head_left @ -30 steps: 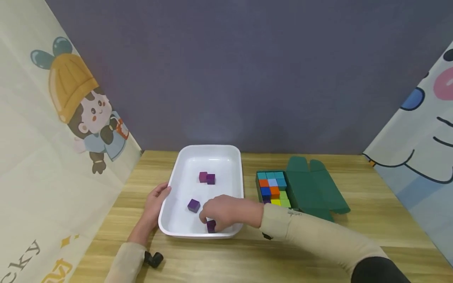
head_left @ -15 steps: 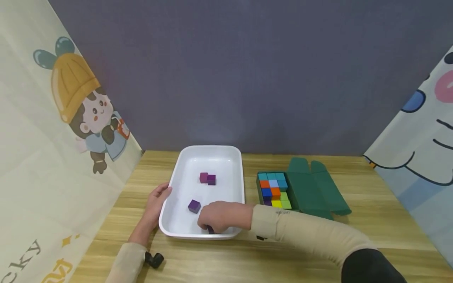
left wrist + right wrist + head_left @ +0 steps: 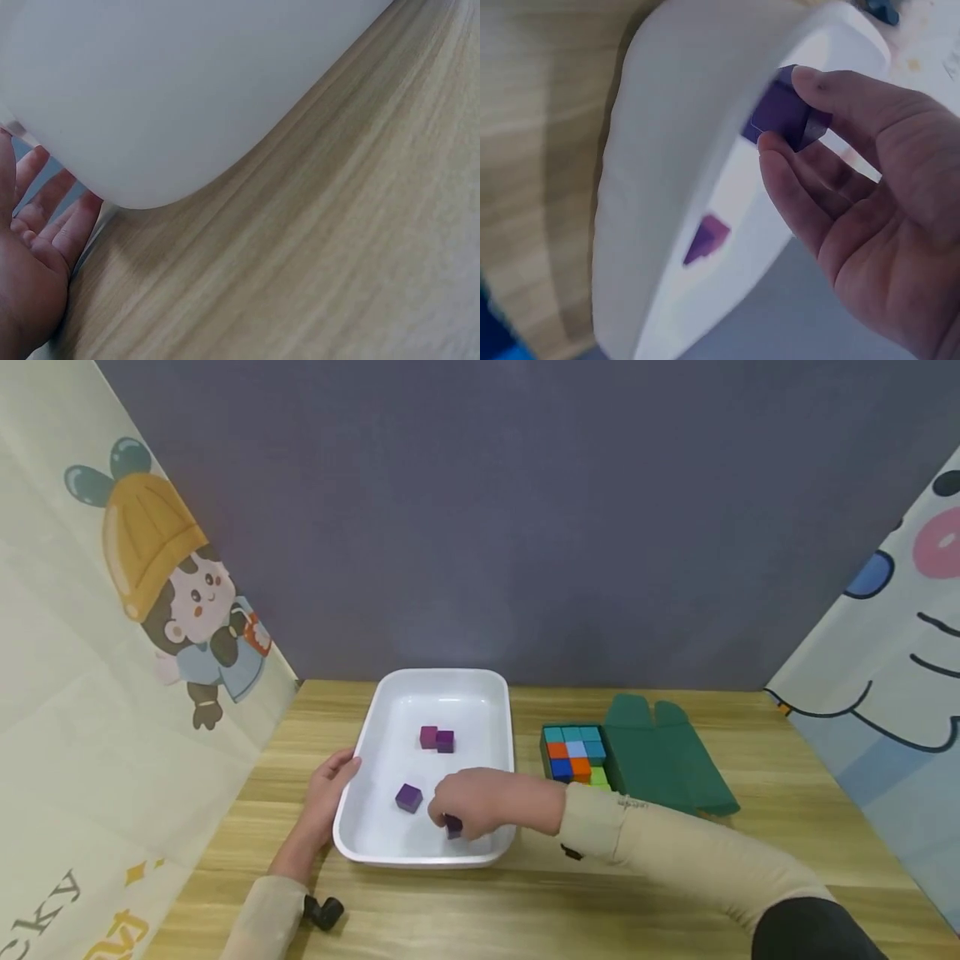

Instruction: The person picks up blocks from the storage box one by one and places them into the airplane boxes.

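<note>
A white tray (image 3: 480,693) stands on the table with purple cubes in it. Above the tray's near right part, my right hand (image 3: 476,802) pinches a dark purple cube (image 3: 781,112) between thumb and fingertips. Just left of this hand lies a single purple cube (image 3: 408,798). Farther back, a magenta-purple cube (image 3: 428,737) and a darker purple cube (image 3: 446,742) sit side by side. My left hand (image 3: 324,797) rests against the tray's left side, its fingers loosely extended along the outer wall in the left wrist view.
To the right stands a green box (image 3: 546,760) holding several coloured cubes, its lid (image 3: 660,760) folded out to the right. A grey-blue panel (image 3: 525,527) rises behind the wooden table (image 3: 420,910). Printed cloths hang on both sides.
My right hand came down over the near purple cube, took hold of it, and has moved slightly up and away from the tray's front wall. The left hand has stayed at the rim.
</note>
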{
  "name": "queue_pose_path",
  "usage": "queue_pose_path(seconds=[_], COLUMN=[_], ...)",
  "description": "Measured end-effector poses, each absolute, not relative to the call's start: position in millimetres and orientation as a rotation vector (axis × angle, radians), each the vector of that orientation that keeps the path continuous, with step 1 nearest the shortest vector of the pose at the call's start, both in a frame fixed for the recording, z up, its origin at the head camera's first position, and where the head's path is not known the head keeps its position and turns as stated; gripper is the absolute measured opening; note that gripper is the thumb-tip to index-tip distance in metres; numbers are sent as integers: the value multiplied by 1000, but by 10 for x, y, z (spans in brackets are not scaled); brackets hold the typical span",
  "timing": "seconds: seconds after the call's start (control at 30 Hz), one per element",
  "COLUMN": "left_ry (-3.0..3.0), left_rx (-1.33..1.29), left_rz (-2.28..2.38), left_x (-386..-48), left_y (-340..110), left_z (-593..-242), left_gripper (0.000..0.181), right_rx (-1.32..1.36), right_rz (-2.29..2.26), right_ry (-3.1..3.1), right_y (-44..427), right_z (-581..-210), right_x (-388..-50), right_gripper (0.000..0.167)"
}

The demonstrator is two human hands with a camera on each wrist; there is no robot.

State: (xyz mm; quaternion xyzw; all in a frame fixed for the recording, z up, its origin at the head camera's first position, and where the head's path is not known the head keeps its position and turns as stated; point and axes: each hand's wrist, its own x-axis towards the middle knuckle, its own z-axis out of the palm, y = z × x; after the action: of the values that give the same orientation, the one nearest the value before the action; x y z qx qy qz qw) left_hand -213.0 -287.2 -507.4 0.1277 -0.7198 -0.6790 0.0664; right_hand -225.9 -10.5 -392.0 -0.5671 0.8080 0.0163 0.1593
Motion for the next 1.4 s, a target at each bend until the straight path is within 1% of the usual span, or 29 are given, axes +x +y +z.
queue_pose_path(seconds=[0.17, 0.3, 0.5, 0.7, 0.83, 1.03, 1.4], left_ry=[-2177, -2188, -2205, -2185, -2176, -2150, -2155], left_rx=[387, 376, 393, 406, 411, 406, 391], left_rz=[-2048, -2038, -2032, -2065, -2088, -2113, -2065], left_x=[-2127, -2123, -2099, -2103, -2125, -2130, -2121], left_y=[-2864, -2866, -2875, -2879, -2887, -2887, -2881], left_z=[-5063, -5051, -5035, -5045, -5062, -5053, -5068], left_gripper=[49, 50, 49, 49, 48, 47, 50], right_rx=[-1549, -1532, -1484, -1318, -1231, -1179, -1226], right_rz=[-84, -242, -362, -348, -336, -300, -300], right_ry=[2378, 2420, 2499, 2611, 2639, 2641, 2620], right_y=[272, 663, 1284, 1741, 1878, 1913, 1958], right_z=[-3671, -3526, -3483, -3490, -3518, -3614, -3864], right_x=[-2348, -2460, -2611, -2700, -2745, -2843, -2965], right_gripper=[12, 11, 17, 24, 27, 26, 24])
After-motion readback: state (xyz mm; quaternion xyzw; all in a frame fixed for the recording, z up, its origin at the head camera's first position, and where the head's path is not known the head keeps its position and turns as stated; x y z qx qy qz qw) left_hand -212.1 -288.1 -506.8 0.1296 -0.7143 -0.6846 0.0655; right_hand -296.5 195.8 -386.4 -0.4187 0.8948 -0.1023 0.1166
